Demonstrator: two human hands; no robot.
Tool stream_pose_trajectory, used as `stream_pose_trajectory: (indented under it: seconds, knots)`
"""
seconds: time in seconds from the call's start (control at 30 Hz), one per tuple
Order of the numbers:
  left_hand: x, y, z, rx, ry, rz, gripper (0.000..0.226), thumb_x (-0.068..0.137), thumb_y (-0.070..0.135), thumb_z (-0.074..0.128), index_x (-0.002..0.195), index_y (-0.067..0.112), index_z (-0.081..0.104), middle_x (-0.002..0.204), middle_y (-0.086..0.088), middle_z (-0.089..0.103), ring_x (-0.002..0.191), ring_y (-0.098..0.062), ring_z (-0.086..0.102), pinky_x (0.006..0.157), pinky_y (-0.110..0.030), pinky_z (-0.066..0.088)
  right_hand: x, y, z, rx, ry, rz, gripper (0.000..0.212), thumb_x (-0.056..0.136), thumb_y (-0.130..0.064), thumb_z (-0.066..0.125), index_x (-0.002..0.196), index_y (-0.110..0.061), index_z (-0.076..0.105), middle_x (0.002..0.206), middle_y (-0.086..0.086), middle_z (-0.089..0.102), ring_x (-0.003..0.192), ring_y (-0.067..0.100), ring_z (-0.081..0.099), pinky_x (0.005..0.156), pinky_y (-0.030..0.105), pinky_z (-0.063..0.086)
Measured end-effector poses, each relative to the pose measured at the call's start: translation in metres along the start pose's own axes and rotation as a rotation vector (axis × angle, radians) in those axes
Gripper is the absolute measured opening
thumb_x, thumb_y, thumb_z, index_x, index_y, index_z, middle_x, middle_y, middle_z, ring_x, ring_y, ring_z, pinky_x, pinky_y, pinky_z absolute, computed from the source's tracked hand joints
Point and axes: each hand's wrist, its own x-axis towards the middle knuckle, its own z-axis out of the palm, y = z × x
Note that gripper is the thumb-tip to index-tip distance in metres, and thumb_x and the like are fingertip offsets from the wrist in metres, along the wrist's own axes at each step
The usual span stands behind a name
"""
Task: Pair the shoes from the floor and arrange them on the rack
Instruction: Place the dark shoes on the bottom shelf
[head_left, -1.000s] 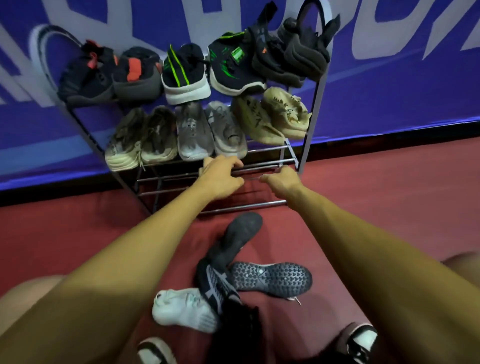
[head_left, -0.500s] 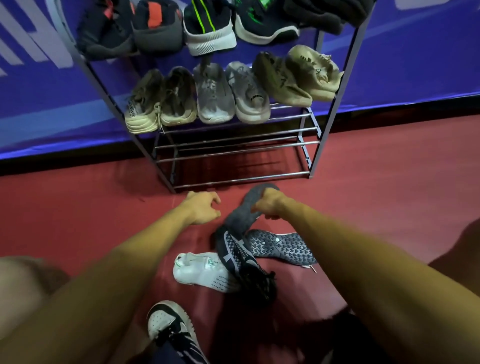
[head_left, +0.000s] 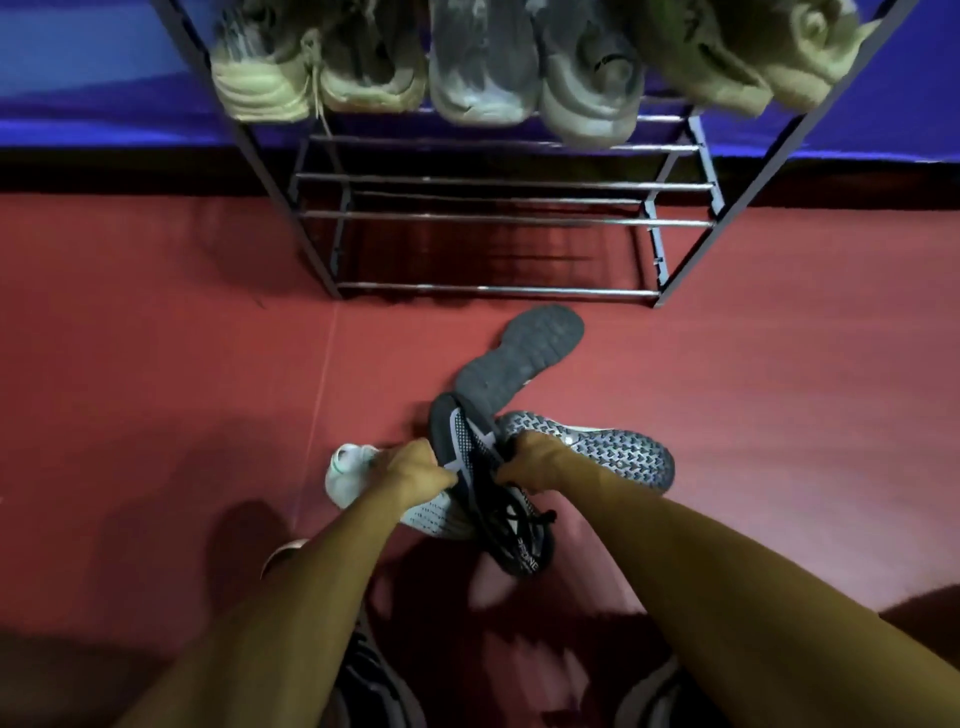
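A black and grey knit sneaker with black laces (head_left: 483, 483) lies on the red floor (head_left: 156, 364), near the person and in the middle of a small pile. The left hand (head_left: 415, 470) is curled shut against its left side. The right hand (head_left: 530, 462) is curled on its right side. Both hands look like they are grabbing it, but I cannot see the fingertips well enough to be sure.

Just to its left lies a white knit sneaker (head_left: 363, 480), partly under the left hand. To its right lies a shoe turned over, showing a grey sole with dark triangles (head_left: 608, 454). A bit farther away, another turned-over shoe shows a plain dark grey sole (head_left: 519, 358).

I think the person is at the picking-up step. Next they need to find the matching shoe; the triangle-sole one may be it.

Farther off stands the metal rack with shiny bars (head_left: 493, 218). Its low shelves have room. Tan and grey shoes (head_left: 483, 67) sit higher up, cut off at the top. More shoes by the person's legs are too dark to make out.
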Motion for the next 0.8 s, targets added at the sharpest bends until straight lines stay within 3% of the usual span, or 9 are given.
stream_pose_trajectory:
  seconds: [0.13,0.2,0.3,0.43,0.5,0.57,0.63,0.73,0.8]
  knots:
    - [0.002,-0.004,0.017,-0.068,0.000,-0.040,0.030,0.071,0.038,0.071,0.068,0.016,0.051,0.088,-0.013,0.072,0.087,-0.029,0.069,0.063,-0.028,0.044,0.012,-0.001,0.015,0.040,0.017,0.077,0.061,0.077,-0.031,0.071,0.131,-0.009,0.055,0.126,0.013,0.063,0.115,0.029,0.062,0.095,0.034,0.054]
    - [0.001,-0.001,0.018,-0.112,-0.032,-0.058,0.029,0.075,0.038,0.073,0.069,0.014,0.058,0.087,-0.009,0.071,0.088,-0.027,0.068,0.065,-0.027,0.042,0.016,-0.002,0.018,0.048,0.015,0.095,0.065,0.076,-0.033,0.070,0.134,-0.009,0.052,0.130,0.013,0.060,0.118,0.030,0.060,0.098,0.036,0.052]
    - [-0.005,0.004,0.014,-0.207,-0.020,-0.070,0.023,0.083,0.030,0.071,0.093,0.010,0.066,0.090,-0.003,0.066,0.083,-0.020,0.060,0.066,-0.024,0.037,0.017,-0.002,0.015,0.063,0.006,0.084,0.048,0.077,-0.029,0.067,0.120,-0.007,0.063,0.116,0.014,0.068,0.099,0.026,0.066,0.081,0.030,0.054]
    - [-0.018,0.017,0.008,-0.376,0.039,-0.024,0.036,0.081,0.023,0.068,0.109,0.011,0.049,0.102,-0.006,0.063,0.088,-0.020,0.054,0.069,-0.026,0.037,0.005,-0.008,0.000,0.121,0.054,0.045,0.018,0.082,-0.021,0.062,0.098,-0.013,0.064,0.085,0.007,0.062,0.074,0.022,0.056,0.060,0.023,0.046]
    - [-0.025,0.024,0.004,-0.458,0.060,-0.004,0.042,0.078,0.024,0.069,0.109,0.012,0.044,0.105,-0.007,0.061,0.092,-0.023,0.057,0.073,-0.029,0.043,-0.002,-0.013,-0.009,0.161,0.105,0.025,0.019,0.084,-0.021,0.061,0.102,-0.014,0.064,0.092,0.010,0.066,0.078,0.023,0.058,0.069,0.026,0.048]
    - [-0.030,0.028,-0.004,-0.543,0.098,0.013,0.046,0.078,0.024,0.070,0.111,0.012,0.040,0.102,-0.005,0.058,0.094,-0.023,0.059,0.077,-0.033,0.049,-0.007,-0.017,-0.018,0.224,0.166,0.021,0.032,0.085,-0.026,0.063,0.112,-0.009,0.065,0.111,0.011,0.068,0.097,0.027,0.063,0.084,0.029,0.050]
    - [-0.034,0.030,-0.015,-0.640,0.126,0.034,0.050,0.080,0.024,0.072,0.113,0.012,0.036,0.101,-0.005,0.057,0.092,-0.022,0.059,0.077,-0.033,0.049,-0.013,-0.022,-0.028,0.320,0.221,-0.003,0.037,0.085,-0.031,0.063,0.115,-0.009,0.067,0.116,0.012,0.069,0.107,0.030,0.065,0.088,0.032,0.051]
    - [-0.037,0.029,-0.036,-0.750,0.167,0.063,0.061,0.081,0.028,0.075,0.121,0.014,0.031,0.107,-0.005,0.058,0.097,-0.022,0.060,0.083,-0.033,0.049,-0.019,-0.038,-0.041,0.498,0.307,-0.074,0.018,0.087,-0.030,0.064,0.091,-0.013,0.067,0.106,0.012,0.072,0.100,0.030,0.068,0.087,0.035,0.054]
    - [-0.037,0.028,-0.054,-0.761,0.184,0.078,0.054,0.082,0.030,0.075,0.117,0.017,0.036,0.111,-0.005,0.063,0.098,-0.020,0.061,0.081,-0.029,0.046,-0.021,-0.053,-0.048,0.566,0.358,-0.111,0.019,0.085,-0.032,0.066,0.082,-0.014,0.062,0.098,0.013,0.072,0.092,0.029,0.068,0.082,0.037,0.054]
